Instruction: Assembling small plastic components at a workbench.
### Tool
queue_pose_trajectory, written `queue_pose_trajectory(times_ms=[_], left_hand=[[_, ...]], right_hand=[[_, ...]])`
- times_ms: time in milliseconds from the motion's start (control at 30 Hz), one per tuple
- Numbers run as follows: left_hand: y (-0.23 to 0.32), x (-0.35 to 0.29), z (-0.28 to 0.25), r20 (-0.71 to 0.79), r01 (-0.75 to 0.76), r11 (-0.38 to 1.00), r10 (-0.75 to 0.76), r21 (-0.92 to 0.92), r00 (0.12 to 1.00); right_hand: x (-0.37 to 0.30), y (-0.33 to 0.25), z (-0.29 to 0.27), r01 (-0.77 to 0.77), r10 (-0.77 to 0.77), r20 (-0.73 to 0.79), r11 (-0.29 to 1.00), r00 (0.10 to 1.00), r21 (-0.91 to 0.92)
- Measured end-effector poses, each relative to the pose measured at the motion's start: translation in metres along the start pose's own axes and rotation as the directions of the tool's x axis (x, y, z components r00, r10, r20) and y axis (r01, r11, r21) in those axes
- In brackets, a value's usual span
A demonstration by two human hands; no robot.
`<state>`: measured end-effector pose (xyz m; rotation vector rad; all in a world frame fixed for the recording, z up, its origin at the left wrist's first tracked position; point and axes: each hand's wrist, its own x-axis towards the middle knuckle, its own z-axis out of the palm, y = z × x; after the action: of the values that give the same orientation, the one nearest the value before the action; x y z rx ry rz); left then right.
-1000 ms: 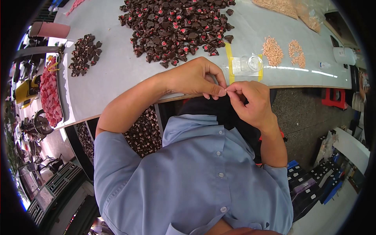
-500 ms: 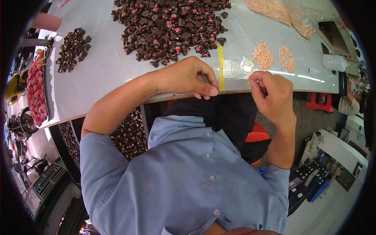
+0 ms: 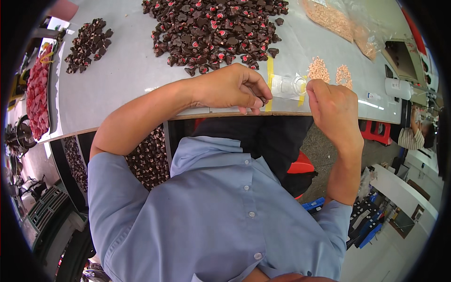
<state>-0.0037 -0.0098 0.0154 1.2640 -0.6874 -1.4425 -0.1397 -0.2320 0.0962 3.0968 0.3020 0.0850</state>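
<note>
My left hand (image 3: 237,87) is closed at the table's front edge, with thumb and fingers pinching a small dark brown piece (image 3: 264,101) that shows only in part. To its right, my right hand (image 3: 334,105) has thumb and forefinger pressed together; whatever sits in that pinch is hidden. Just beside those fingertips stands a small clear round dish (image 3: 299,84) on a transparent sheet (image 3: 282,86) held down with yellow tape (image 3: 270,70). Behind the right hand lie two little piles of pale peach bits, one nearer (image 3: 319,69) and one farther right (image 3: 344,75).
A big heap of dark brown lobed pieces (image 3: 216,35), some with red spots, covers the far middle. A smaller dark pile (image 3: 89,44) lies left, beyond it a tray of red pieces (image 3: 38,94). Bags of peach bits (image 3: 329,21) and a white bottle (image 3: 398,88) are right.
My right hand has moved up and slightly right, its fingertips now beside the clear dish and the nearer peach pile. A dark piece now shows at my left fingertips. The whole view has shifted slightly.
</note>
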Motion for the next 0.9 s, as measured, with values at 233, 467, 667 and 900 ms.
queue_pose_trajectory(times_ms=[233,467,667,900], left_hand=[[-0.003,0.001,-0.004,-0.006,-0.006,0.997,0.006,-0.077,1.000],[-0.002,0.003,-0.006,-0.018,-0.015,0.989,0.013,-0.150,1.000],[-0.004,0.004,-0.007,-0.025,-0.038,0.991,0.035,-0.127,0.999],[-0.005,0.005,-0.006,-0.026,-0.034,0.990,0.030,-0.136,0.999]], right_hand=[[0.000,0.000,0.000,0.007,-0.005,0.043,0.999,0.999,-0.051],[-0.004,-0.015,-0.003,0.028,0.002,-0.181,0.986,0.984,0.164],[-0.005,-0.046,0.023,0.046,0.130,-0.314,0.867,0.941,0.496],[-0.001,-0.052,0.036,0.067,0.127,-0.344,0.863,0.930,0.501]])
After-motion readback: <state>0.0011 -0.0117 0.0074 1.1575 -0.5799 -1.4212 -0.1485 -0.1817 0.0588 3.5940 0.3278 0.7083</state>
